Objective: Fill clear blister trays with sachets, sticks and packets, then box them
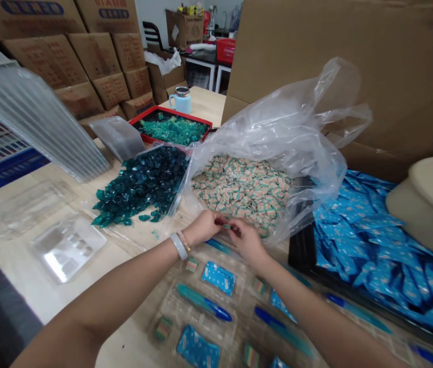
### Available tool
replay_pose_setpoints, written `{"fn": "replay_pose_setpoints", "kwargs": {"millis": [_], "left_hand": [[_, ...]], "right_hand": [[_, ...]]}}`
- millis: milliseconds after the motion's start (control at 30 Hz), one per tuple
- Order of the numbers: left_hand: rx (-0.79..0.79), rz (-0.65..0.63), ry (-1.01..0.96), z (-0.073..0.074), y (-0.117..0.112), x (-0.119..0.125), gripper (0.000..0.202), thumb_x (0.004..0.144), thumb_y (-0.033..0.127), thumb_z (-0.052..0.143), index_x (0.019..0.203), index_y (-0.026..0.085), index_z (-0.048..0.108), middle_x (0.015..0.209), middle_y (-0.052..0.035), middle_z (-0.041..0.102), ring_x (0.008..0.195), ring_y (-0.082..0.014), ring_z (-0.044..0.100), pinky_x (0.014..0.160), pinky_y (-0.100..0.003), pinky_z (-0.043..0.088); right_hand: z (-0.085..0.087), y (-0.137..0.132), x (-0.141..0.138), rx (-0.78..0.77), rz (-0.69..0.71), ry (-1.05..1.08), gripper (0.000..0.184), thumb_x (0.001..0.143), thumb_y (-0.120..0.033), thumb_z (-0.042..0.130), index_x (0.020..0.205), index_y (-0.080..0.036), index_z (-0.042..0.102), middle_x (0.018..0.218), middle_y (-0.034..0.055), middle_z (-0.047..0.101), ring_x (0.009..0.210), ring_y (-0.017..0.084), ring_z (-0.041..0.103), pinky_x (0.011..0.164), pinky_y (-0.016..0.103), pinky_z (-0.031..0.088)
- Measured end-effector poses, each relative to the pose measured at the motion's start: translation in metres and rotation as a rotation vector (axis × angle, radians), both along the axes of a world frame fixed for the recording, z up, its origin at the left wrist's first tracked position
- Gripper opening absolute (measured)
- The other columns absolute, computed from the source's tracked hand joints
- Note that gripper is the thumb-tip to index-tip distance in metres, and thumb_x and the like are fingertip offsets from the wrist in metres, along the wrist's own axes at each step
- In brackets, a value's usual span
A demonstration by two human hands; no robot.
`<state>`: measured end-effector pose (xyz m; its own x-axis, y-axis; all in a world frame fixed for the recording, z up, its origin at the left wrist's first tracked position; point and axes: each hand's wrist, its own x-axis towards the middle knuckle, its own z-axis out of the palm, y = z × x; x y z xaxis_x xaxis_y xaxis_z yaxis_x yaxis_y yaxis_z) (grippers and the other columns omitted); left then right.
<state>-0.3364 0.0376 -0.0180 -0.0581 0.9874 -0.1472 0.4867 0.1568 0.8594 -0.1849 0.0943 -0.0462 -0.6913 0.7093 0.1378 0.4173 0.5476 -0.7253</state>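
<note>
My left hand, with a pale bangle on its wrist, and my right hand meet at the front edge of a clear plastic bag. Their pinched fingertips close on a small piece with a green edge, which looks like one of the striped squares heaped in the bag. Fingers cover most of it. Below my hands lie clear blister trays, blurred, holding blue spotted packets, blue-and-teal pens and striped squares in their hollows.
Left of the bag is a pile of dark teal chips. A red-rimmed tray of green bits and a blue mug stand behind. Blue packets fill a black tray at right, beside a beige tub. Clear trays lie left.
</note>
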Motion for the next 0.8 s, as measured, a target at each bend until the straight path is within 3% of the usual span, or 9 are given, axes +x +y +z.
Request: {"fn": "replay_pose_setpoints", "kwargs": {"millis": [133, 233, 400, 500, 600, 700, 800], "left_hand": [[-0.145, 0.024, 0.055, 0.004, 0.003, 0.004, 0.022, 0.064, 0.013, 0.053, 0.080, 0.009, 0.067, 0.067, -0.0040, 0.065, 0.060, -0.0134, 0.055, 0.056, -0.022, 0.042], [-0.108, 0.046, 0.219, 0.005, 0.003, 0.009, 0.022, 0.065, 0.010, 0.048, 0.075, 0.010, 0.068, 0.066, -0.0051, 0.065, 0.062, -0.0141, 0.056, 0.061, -0.023, 0.042], [-0.023, 0.002, 0.223, 0.004, -0.002, 0.012, 0.017, 0.067, 0.012, 0.049, 0.072, 0.011, 0.066, 0.064, -0.0024, 0.062, 0.062, -0.0128, 0.053, 0.058, -0.021, 0.039], [0.037, -0.062, 0.239, 0.004, -0.005, 0.012, 0.013, 0.068, 0.016, 0.052, 0.065, 0.011, 0.063, 0.056, -0.0002, 0.056, 0.057, -0.0119, 0.050, 0.054, -0.020, 0.036], [0.100, -0.085, 0.237, 0.002, -0.004, 0.014, 0.017, 0.067, 0.012, 0.049, 0.073, 0.013, 0.065, 0.066, -0.0025, 0.062, 0.064, -0.0136, 0.053, 0.061, -0.022, 0.039], [0.128, -0.047, 0.235, -0.003, -0.003, 0.015, 0.026, 0.066, 0.007, 0.045, 0.081, 0.013, 0.066, 0.079, -0.0054, 0.066, 0.073, -0.0154, 0.056, 0.068, -0.024, 0.041], [0.087, 0.008, 0.208, -0.006, -0.002, 0.015, 0.024, 0.065, 0.008, 0.046, 0.080, 0.011, 0.066, 0.077, -0.0064, 0.066, 0.071, -0.0161, 0.057, 0.066, -0.024, 0.042]], "right_hand": [[-0.004, 0.006, 0.000, -0.181, 0.003, -0.018, 0.011, 0.069, -0.016, 0.050, 0.077, -0.017, 0.057, 0.065, -0.0005, 0.059, 0.059, 0.012, 0.054, 0.056, 0.024, 0.044], [-0.006, 0.011, -0.002, -0.165, 0.000, -0.116, 0.008, 0.067, -0.016, 0.051, 0.068, -0.017, 0.059, 0.062, -0.0003, 0.060, 0.059, 0.013, 0.055, 0.057, 0.024, 0.043], [-0.012, 0.017, -0.001, -0.225, -0.042, -0.078, 0.016, 0.066, -0.013, 0.049, 0.077, -0.016, 0.060, 0.064, 0.0004, 0.062, 0.059, 0.013, 0.057, 0.057, 0.025, 0.044], [-0.011, 0.019, 0.003, -0.189, -0.002, -0.072, 0.023, 0.065, -0.009, 0.045, 0.079, -0.016, 0.061, 0.063, -0.0004, 0.062, 0.059, 0.012, 0.056, 0.057, 0.024, 0.045], [-0.003, 0.016, 0.005, -0.141, 0.086, -0.114, 0.029, 0.064, -0.006, 0.043, 0.084, -0.017, 0.062, 0.061, -0.0020, 0.060, 0.057, 0.011, 0.054, 0.056, 0.022, 0.043], [0.010, 0.010, 0.006, -0.052, 0.116, -0.181, 0.026, 0.066, -0.007, 0.043, 0.082, -0.016, 0.062, 0.060, -0.0017, 0.057, 0.056, 0.011, 0.051, 0.055, 0.023, 0.041], [0.021, 0.005, 0.005, 0.012, 0.130, -0.238, 0.018, 0.069, -0.009, 0.045, 0.074, -0.016, 0.061, 0.059, -0.0008, 0.056, 0.056, 0.012, 0.050, 0.054, 0.024, 0.039]]}}
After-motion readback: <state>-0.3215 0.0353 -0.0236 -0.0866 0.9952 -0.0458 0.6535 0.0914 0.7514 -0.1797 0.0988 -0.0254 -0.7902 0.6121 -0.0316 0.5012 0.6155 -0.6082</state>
